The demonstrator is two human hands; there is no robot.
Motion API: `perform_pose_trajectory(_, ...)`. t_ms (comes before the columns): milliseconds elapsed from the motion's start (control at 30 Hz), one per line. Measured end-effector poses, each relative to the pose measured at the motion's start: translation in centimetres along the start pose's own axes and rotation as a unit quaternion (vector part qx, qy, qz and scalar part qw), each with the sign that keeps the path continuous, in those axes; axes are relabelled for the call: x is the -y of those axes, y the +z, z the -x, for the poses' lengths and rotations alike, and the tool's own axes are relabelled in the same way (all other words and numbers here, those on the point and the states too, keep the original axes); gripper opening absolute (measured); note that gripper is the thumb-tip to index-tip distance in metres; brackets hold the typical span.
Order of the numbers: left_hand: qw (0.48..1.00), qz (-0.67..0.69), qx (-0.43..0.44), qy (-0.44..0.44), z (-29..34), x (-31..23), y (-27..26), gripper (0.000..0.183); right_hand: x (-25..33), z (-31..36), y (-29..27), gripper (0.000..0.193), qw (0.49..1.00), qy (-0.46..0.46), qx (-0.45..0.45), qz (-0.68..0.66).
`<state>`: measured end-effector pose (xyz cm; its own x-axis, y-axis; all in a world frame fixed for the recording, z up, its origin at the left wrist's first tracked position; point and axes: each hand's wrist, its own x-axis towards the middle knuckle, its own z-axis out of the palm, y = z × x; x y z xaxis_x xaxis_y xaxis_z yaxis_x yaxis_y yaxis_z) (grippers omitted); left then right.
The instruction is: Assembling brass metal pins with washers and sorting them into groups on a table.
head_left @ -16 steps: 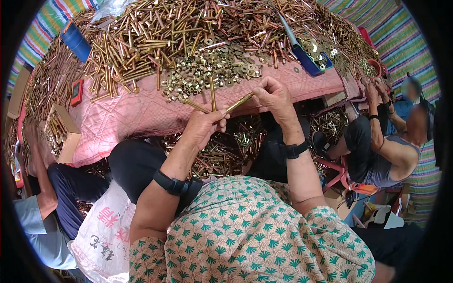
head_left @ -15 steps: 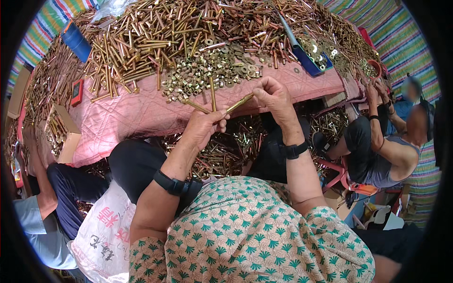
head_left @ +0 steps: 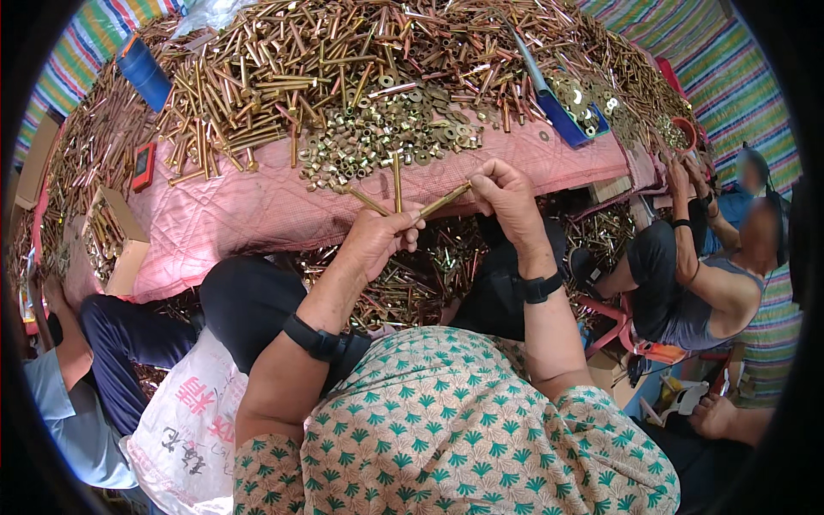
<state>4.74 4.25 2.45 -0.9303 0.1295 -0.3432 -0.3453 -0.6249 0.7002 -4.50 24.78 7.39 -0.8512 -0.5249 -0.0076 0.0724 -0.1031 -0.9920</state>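
Over the front edge of the pink-covered table, my left hand point(head_left: 382, 240) is closed around the lower ends of several long brass-coloured bolts, which fan out from its fingers. One bolt point(head_left: 396, 180) stands nearly upright, another bolt point(head_left: 369, 202) leans left, and a third bolt point(head_left: 448, 199) slants up to the right. My right hand point(head_left: 508, 193) pinches the far end of that third bolt with thumb and finger. Its fingertips hide whether a small part sits on that end. Just beyond my hands lies a pile of nuts point(head_left: 360, 146) with flat washers point(head_left: 459, 136) beside it.
A large heap of bolts point(head_left: 257, 94) covers the table's back. On it stand a blue container point(head_left: 142, 75) and a blue scoop point(head_left: 562, 124) with washers. A red device point(head_left: 145, 166) and a cardboard box point(head_left: 129, 249) are left. Co-workers sit at both sides.
Both hands sit slightly lower in the picture, still on the same bolts. My right hand has shifted a little right. Another person's hand has come into view at the lower right.
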Motion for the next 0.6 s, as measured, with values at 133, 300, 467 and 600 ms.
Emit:
perform_pose_trajectory(133,1.0,0.008,0.001,-0.003,0.0,0.2,-0.2,0.023,-0.1,0.1,0.4,0.01,0.999,-0.01,-0.022,0.037)
perform_pose_trajectory(300,0.999,-0.026,0.008,-0.031,0.5,-0.2,0.0,0.022,0.5,0.1,-0.3,0.013,0.995,0.022,-0.005,0.099)
perform_pose_trajectory(467,0.971,-0.239,0.004,-0.011,0.7,0.2,0.3,0.022,0.0,-1.8,-2.3,0.015,0.971,0.008,-0.136,0.197)
perform_pose_trajectory(600,0.961,-0.274,-0.021,0.04,0.4,0.2,0.2,0.018,-1.5,-5.2,-3.1,0.014,0.964,-0.045,-0.124,0.231)
